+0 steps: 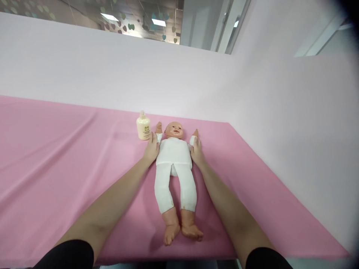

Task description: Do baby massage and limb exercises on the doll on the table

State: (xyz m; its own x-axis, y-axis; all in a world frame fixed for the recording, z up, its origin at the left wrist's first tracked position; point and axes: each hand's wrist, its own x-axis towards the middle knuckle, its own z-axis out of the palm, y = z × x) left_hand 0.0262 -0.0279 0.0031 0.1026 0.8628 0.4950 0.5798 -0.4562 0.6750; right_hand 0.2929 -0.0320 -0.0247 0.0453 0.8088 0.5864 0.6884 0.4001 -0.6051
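Note:
A baby doll [174, 153] in a white outfit lies on its back on a pink cloth, its head away from me and its bare feet towards me. Both its arms are bent up beside its head. My left hand [152, 150] is closed around the doll's arm on the left side, by the sleeve. On the other side my right hand [197, 151] grips the other arm in the same way. The thumbs and part of the fingers are hidden. Just beyond my left hand stands a cream-coloured pump bottle [143, 128], upright and apart from the doll.
The pink cloth [70, 160] covers the table and has a few creases on the left. White walls [112, 71] rise behind it and along the right. A window opening [134, 22] above the back wall shows hanging heart shapes and ceiling lights.

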